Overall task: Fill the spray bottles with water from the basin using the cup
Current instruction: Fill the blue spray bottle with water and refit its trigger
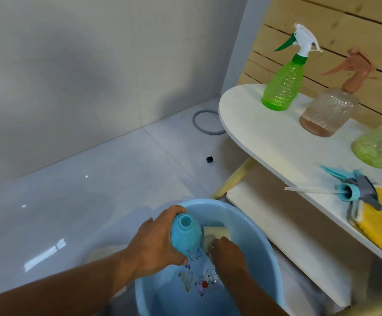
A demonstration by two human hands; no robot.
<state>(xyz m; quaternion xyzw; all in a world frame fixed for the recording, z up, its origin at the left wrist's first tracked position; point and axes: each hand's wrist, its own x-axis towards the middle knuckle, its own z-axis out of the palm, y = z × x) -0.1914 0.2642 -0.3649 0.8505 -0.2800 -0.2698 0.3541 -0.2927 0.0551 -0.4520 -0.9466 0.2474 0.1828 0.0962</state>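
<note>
You have no readable text, label, brand, number or sign anywhere in your view. The only printed marks you can see are small cartoon-like pictures on the floor of the blue basin (269,247), under the water, and they carry no letters you can make out. The spray bottles on the shelf show no labels facing you.
</note>
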